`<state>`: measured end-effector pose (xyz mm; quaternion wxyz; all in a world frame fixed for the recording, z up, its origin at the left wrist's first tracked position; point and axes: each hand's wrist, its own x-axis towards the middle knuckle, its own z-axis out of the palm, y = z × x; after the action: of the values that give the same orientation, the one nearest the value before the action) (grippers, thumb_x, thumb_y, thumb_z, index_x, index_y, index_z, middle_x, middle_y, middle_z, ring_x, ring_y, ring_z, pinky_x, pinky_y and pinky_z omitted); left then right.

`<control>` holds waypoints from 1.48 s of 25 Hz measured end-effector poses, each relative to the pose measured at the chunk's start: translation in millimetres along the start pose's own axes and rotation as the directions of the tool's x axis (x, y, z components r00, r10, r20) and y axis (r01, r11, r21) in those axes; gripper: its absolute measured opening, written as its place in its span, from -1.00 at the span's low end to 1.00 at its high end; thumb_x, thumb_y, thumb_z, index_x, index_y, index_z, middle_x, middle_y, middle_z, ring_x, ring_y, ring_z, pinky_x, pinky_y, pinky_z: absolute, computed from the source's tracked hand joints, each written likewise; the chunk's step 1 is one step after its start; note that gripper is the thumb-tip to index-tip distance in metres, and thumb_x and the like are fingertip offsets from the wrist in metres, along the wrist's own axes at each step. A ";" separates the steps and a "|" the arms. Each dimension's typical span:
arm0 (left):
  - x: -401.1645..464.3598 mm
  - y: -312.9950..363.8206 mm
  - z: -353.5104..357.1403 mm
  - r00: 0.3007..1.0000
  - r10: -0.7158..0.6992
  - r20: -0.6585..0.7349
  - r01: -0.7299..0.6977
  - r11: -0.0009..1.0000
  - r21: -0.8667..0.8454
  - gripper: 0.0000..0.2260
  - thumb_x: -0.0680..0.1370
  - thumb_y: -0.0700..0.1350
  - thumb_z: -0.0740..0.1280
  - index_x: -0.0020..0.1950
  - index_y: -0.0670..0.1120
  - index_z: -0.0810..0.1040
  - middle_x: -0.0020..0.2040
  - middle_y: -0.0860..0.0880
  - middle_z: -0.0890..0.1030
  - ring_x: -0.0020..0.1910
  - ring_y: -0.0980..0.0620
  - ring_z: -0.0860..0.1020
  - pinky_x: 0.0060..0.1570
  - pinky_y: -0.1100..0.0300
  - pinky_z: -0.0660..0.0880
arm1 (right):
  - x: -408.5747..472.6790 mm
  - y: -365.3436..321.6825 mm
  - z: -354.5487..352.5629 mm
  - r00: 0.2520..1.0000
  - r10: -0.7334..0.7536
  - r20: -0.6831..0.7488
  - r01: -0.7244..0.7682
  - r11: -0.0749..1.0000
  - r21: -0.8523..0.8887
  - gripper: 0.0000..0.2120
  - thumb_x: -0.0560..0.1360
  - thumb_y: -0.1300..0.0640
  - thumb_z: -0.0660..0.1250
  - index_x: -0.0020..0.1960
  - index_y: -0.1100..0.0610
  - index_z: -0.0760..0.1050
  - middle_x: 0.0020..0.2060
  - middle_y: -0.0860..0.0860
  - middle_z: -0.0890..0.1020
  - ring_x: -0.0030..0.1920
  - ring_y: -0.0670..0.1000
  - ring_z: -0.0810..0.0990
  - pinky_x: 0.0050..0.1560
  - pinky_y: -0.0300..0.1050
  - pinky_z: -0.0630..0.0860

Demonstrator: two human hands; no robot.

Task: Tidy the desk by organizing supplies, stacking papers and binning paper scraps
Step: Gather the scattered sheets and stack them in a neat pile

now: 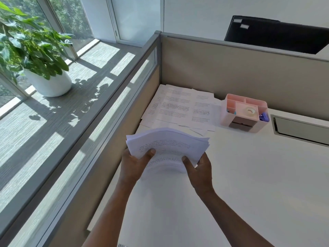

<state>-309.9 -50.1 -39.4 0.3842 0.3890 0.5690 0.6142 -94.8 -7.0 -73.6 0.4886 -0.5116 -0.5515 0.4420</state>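
Sheaf of printed white papers [167, 148], edges uneven, bowed upward, held above the white desk [249, 175], left hand [132, 164] and right hand [200, 170] gripping its near corners, thumbs on top.

the white desk [249, 175] sits in a corner of beige partition walls. loose printed sheets [179, 107] lie spread and overlapping in its far left corner. just right of them stands a pink organizer [243, 113]. a grey recessed panel [300, 129] is set in the desk's right side.
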 end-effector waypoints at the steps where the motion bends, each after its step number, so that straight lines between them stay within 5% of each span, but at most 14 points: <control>1: -3.7 -5.9 -0.3 1.000 -0.023 -0.007 0.023 1.000 0.007 -0.73 0.35 0.06 0.57 0.01 0.11 0.70 -0.04 -0.01 0.74 -0.03 0.00 0.71 -0.07 0.06 0.65 | -1.0 4.1 -1.3 1.000 0.020 0.012 -0.020 0.999 -0.027 -0.64 0.46 0.10 0.46 0.22 0.13 0.52 -0.03 -0.13 0.67 -0.04 -0.21 0.62 -0.08 -0.35 0.53; 7: -13.0 -31.9 -2.8 0.992 -0.099 0.078 0.092 0.991 0.095 -0.80 0.41 -0.09 0.52 0.00 0.11 0.69 -0.06 0.02 0.73 -0.07 0.08 0.68 -0.16 0.19 0.61 | -0.1 19.6 -7.7 0.991 0.071 0.111 -0.053 0.987 -0.155 -0.71 0.52 0.23 0.40 0.03 -0.16 0.49 -0.11 -0.24 0.65 -0.09 -0.26 0.61 -0.15 -0.40 0.48; 13: 1.4 -39.3 -6.2 0.975 -0.153 0.160 0.140 0.986 0.091 -0.73 0.43 -0.05 0.53 0.09 0.19 0.68 0.08 0.04 0.73 0.07 0.04 0.69 -0.02 0.15 0.65 | 30.7 20.4 -16.0 0.963 0.161 0.218 -0.136 0.983 -0.126 -0.82 0.51 0.15 0.41 0.11 0.08 0.60 -0.03 -0.08 0.71 -0.02 -0.03 0.68 -0.03 -0.08 0.59; 17: 9.1 -53.2 -4.4 0.920 -0.317 0.231 0.329 0.944 -0.014 -0.69 0.45 -0.08 0.53 0.19 0.04 0.66 0.18 -0.10 0.69 0.16 -0.16 0.67 0.08 -0.15 0.63 | 58.1 27.4 -21.2 0.886 0.366 0.284 -0.356 0.930 -0.088 -0.86 0.51 0.19 0.44 0.07 0.12 0.61 -0.02 0.03 0.72 0.01 0.13 0.68 0.09 0.14 0.59; 20: 10.5 -67.7 -4.9 0.895 -0.411 0.176 0.425 0.904 -0.052 -0.61 0.44 -0.09 0.54 0.25 -0.07 0.63 0.19 -0.14 0.69 0.17 -0.21 0.66 0.14 -0.23 0.59 | 80.9 34.5 -21.1 0.785 0.513 0.347 -0.490 0.857 -0.160 -0.86 0.55 0.09 0.39 0.01 0.17 0.60 -0.01 0.12 0.71 -0.07 0.10 0.66 0.01 0.09 0.58; 23: 12.2 -86.4 -7.2 0.861 -0.504 0.070 0.508 0.858 -0.079 -0.60 0.47 -0.16 0.54 0.28 -0.10 0.59 0.18 -0.11 0.69 0.18 -0.16 0.65 0.24 -0.25 0.53 | 118.7 37.7 -23.5 0.759 0.598 0.258 -0.565 0.802 -0.195 -0.92 0.57 0.16 0.30 -0.03 0.14 0.56 -0.04 0.12 0.70 -0.24 0.03 0.61 -0.19 -0.08 0.53; 27: 17.0 -102.5 -7.4 0.828 -0.561 -0.008 0.557 0.824 -0.106 -0.68 0.53 -0.25 0.45 0.26 -0.06 0.60 0.18 -0.08 0.69 0.19 -0.14 0.64 0.26 -0.16 0.53 | 183.5 37.1 -19.4 0.848 0.490 0.200 -0.365 0.815 -0.450 -0.92 0.52 0.17 0.35 0.01 0.09 0.55 -0.01 0.05 0.66 -0.07 0.04 0.60 -0.10 -0.16 0.47; 30: 20.6 -109.8 -3.6 0.809 -0.587 -0.027 0.582 0.806 -0.107 -0.71 0.54 -0.26 0.43 0.24 -0.06 0.60 0.17 -0.08 0.70 0.16 -0.13 0.65 0.24 -0.14 0.54 | 222.9 42.8 -4.7 0.866 0.408 0.289 -0.137 0.749 -0.649 -0.65 0.52 0.08 0.39 0.27 0.11 0.48 0.21 0.06 0.58 0.23 0.07 0.53 0.15 -0.14 0.44; 33: 25.9 -115.6 -4.7 0.800 -0.599 -0.030 0.593 0.798 -0.104 -0.67 0.54 -0.26 0.42 0.29 -0.08 0.58 0.17 -0.09 0.70 0.16 -0.14 0.65 0.23 -0.16 0.55 | 240.3 55.8 18.2 0.813 0.430 0.392 0.119 0.538 -0.835 -0.48 0.56 -0.06 0.32 0.47 0.00 0.30 0.42 0.06 0.43 0.45 0.20 0.30 0.40 0.07 0.28; 35: 27.5 -118.6 -6.6 0.797 -0.603 -0.038 0.597 0.795 -0.104 -0.67 0.53 -0.26 0.43 0.29 -0.08 0.58 0.17 -0.08 0.70 0.16 -0.13 0.66 0.23 -0.15 0.55 | 235.5 70.2 25.7 0.807 0.399 0.436 0.256 0.429 -0.866 -0.55 0.58 -0.08 0.25 0.43 0.01 0.32 0.43 -0.02 0.41 0.50 0.23 0.18 0.43 0.13 0.17; 37: 28.6 -121.7 -7.4 0.796 -0.604 -0.038 0.599 0.795 -0.091 -0.66 0.53 -0.24 0.44 0.30 -0.08 0.57 0.17 -0.07 0.70 0.16 -0.12 0.66 0.23 -0.14 0.55 | 225.1 80.5 21.0 0.882 0.209 0.422 0.281 0.484 -0.828 -0.73 0.58 -0.01 0.27 0.22 0.07 0.51 0.24 -0.01 0.59 0.45 0.23 0.28 0.36 0.08 0.22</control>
<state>-324.6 -20.0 -160.0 0.5547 0.1532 0.6523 0.4932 -104.8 224.4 -136.3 0.0211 -0.5521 -0.8095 0.1986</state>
